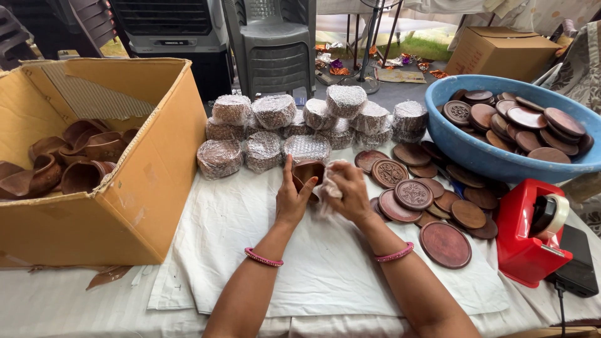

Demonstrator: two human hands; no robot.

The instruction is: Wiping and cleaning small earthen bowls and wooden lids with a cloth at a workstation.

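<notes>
Head view
Left hand: fingers wrapped on the side of a small brown clay cup, gripping it above the white cloth.
Right hand: closed on a crumpled white wrap, pressed against the same cup.
Clay cup: held between both hands, just in front of the bubble-wrapped bundles.
Right side: carved wooden discs lie spread on the cloth; more fill the blue basin.
Near right: red tape dispenser.
Left: open cardboard box holding brown clay cups.
Wrists: pink bangles on both.
</notes>
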